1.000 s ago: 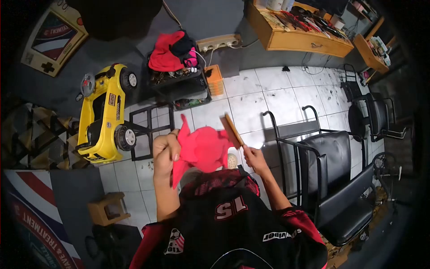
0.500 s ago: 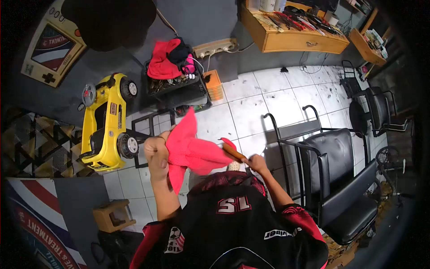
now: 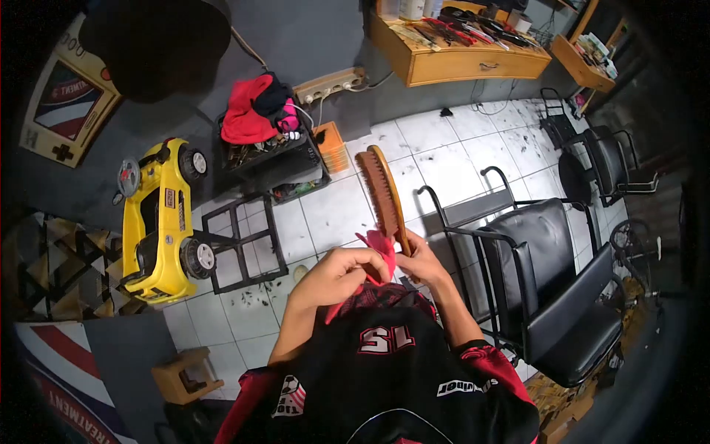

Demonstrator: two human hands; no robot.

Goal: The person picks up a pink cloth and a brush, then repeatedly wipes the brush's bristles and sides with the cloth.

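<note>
A long-handled brush (image 3: 400, 211) with a wooden back and brown bristles (image 3: 376, 189) points away from me, bristles to the left. My right hand (image 3: 423, 263) is closed around its handle. Bunched red cloth (image 3: 381, 251) lies between my two hands, close to the handle. My left hand (image 3: 336, 275) is closed on this cloth, its fingers curled, and part of the cloth hangs below the palm. Both hands are close together in front of my black jersey (image 3: 370, 392).
A yellow toy car (image 3: 159, 222) stands left, beside a black metal frame (image 3: 277, 244). Beyond is a black cart (image 3: 274, 174) with red fabric on top. Black chairs (image 3: 529, 248) occupy the right. A wooden drawer counter (image 3: 458, 65) holds several tools. Dark hair clippings are scattered on white tiles.
The red cloth, spread wide before, is now bunched between my hands. My left hand has moved right, towards my right hand. The brush has swung upright, showing its bristles.
</note>
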